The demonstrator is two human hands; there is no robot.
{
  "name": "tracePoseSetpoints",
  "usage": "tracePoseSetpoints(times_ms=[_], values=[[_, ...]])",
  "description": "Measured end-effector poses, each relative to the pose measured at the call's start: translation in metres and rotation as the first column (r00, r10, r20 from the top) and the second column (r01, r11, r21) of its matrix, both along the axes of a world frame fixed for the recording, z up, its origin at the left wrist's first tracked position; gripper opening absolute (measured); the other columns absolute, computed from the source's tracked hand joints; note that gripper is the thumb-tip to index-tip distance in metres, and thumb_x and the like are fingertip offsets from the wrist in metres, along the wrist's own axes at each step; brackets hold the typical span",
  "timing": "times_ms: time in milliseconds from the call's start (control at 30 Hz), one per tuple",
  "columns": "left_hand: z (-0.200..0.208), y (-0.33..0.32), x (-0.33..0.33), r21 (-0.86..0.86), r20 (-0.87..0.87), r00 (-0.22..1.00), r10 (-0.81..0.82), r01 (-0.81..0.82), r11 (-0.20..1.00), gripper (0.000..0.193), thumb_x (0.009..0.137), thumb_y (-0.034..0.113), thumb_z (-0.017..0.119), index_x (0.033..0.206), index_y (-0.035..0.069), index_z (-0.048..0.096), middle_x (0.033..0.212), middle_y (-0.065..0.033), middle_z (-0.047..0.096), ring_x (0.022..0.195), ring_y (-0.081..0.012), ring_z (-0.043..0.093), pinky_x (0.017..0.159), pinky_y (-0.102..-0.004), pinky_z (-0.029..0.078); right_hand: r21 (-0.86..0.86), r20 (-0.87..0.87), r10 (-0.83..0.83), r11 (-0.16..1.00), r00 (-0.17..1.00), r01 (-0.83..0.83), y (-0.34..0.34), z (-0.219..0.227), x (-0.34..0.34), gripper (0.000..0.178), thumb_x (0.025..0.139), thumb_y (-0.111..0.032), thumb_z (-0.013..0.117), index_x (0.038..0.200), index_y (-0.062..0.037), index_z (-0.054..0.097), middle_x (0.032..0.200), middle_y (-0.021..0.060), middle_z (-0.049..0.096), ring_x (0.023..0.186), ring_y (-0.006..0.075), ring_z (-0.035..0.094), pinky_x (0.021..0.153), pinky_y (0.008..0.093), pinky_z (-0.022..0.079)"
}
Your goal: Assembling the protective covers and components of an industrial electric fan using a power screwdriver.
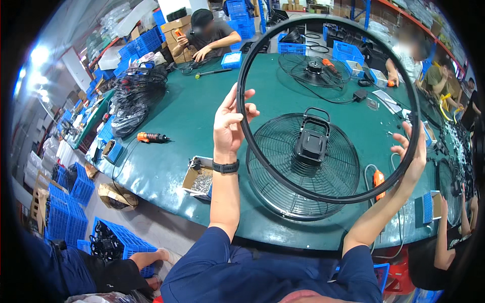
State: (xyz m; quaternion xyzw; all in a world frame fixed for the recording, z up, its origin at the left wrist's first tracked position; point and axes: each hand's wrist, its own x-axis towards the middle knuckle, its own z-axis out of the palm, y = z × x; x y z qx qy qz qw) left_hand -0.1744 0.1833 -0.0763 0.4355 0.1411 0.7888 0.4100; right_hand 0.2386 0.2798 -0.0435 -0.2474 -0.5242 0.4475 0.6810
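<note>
A large black ring (244,118), like a fan's outer rim, is held up tilted above the green table. My left hand (231,123) grips its left side, thumb and fingers around the band. On the opposite side my right hand (413,151) holds the ring, with the fingers curled toward its inner edge. Beneath the ring, a black wire fan grille (273,146) lies on the table, partly seen through the hoop. A black motor housing (310,144) with a looped handle sits at its middle.
A box of screws (199,179) stands left of the grille, and an orange screwdriver (153,137) lies beyond it. Another orange driver (379,183) is near my right forearm. Bundled black cables (134,96) lie far left. Co-workers sit around the green table (202,108).
</note>
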Motion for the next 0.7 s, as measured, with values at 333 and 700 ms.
tracePoseSetpoints(times_ms=[333,700], values=[[0.019,-0.019,0.014,0.195,0.222,0.975,0.032,-0.076,0.978,0.067,0.071,-0.003,0.044,0.137,0.0,0.039,0.13,-0.0292,0.046,0.09,-0.0324,0.06,0.082,-0.0422,0.052,0.29,-0.09,-0.151,0.942,0.985,0.17,-0.014,0.009,-0.012,0.048,0.101,-0.027,0.032,0.141,-0.0016,0.029,0.124,0.0265,0.049,0.069,0.0127,0.056,0.046,0.0199,0.047],[0.013,-0.016,0.01,0.209,0.085,0.993,0.086,-0.102,0.972,0.053,0.083,0.007,0.043,0.135,0.003,0.042,0.138,-0.0223,0.041,0.086,-0.0194,0.046,0.069,-0.0292,0.042,0.211,-0.226,-0.123,0.962,0.966,0.172,-0.008,0.008,-0.012,0.048,0.098,-0.038,0.036,0.13,-0.0035,0.044,0.101,0.0182,0.064,0.051,0.0124,0.053,0.039,0.0235,0.041]])
